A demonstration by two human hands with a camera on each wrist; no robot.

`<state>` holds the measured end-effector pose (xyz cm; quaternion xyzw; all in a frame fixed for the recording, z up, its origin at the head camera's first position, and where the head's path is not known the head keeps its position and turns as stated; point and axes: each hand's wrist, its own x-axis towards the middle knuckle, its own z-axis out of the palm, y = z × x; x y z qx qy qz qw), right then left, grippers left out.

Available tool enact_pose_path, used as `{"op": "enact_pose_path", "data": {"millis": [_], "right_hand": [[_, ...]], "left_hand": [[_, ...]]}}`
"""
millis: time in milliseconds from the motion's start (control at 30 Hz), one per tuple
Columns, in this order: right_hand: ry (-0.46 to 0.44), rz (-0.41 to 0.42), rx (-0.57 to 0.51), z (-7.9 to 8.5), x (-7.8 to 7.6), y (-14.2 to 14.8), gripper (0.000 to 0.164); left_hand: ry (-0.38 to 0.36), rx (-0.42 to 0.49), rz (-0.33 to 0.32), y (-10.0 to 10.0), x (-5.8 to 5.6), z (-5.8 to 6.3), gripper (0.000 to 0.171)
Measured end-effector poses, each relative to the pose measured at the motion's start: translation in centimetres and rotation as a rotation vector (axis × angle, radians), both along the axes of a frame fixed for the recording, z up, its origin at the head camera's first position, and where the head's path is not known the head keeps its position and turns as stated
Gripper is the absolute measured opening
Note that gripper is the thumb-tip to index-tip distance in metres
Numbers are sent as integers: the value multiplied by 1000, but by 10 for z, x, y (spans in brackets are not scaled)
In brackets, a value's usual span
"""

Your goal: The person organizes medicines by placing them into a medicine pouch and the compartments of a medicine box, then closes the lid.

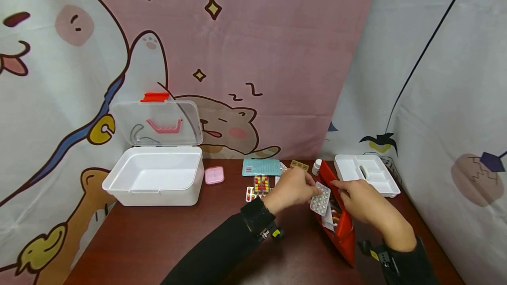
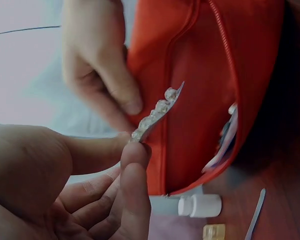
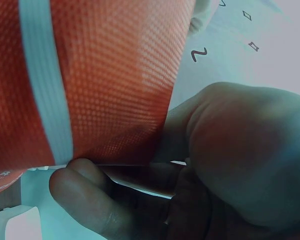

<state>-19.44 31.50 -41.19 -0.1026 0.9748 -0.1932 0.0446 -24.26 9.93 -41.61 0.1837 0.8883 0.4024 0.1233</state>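
Note:
My left hand (image 1: 295, 190) pinches a silvery blister pack (image 1: 321, 199) between thumb and fingers, right over the mouth of a red zip pouch (image 1: 347, 228). Seen edge-on in the left wrist view, the blister pack (image 2: 161, 111) has clear round bubbles. With my right hand (image 1: 362, 199) I grip the pouch's far right edge, thumb on one side and fingers on the other. The pouch stands unzipped, and several packs and small items show inside it. A pale strap crosses the red mesh side of the pouch (image 3: 115, 85) in the right wrist view.
A white box (image 1: 154, 195) with a raised clear lid stands left, beside a small pink case (image 1: 214, 175). Behind my left hand lie a light-blue packet (image 1: 257, 167) and red-yellow capsule packs (image 1: 261, 184). A white bottle (image 1: 316, 167) and a white divided tray (image 1: 390, 186) sit near the pouch.

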Motion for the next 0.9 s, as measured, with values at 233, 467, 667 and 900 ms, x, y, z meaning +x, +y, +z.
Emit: {"op": "enact_pose_path", "data": {"millis": [233, 467, 667, 900], "right_hand": [[38, 8, 7, -1, 0, 1, 39], [28, 2, 5, 0, -2, 1, 39], [29, 10, 3, 2, -2, 2, 40], [36, 12, 0, 0, -1, 3, 41]], "left_hand": [[7, -42, 4, 23, 4, -8, 27], [34, -87, 47, 28, 2, -13, 27], [36, -70, 43, 27, 4, -11, 31], [95, -97, 1, 36, 4, -16, 36]]}}
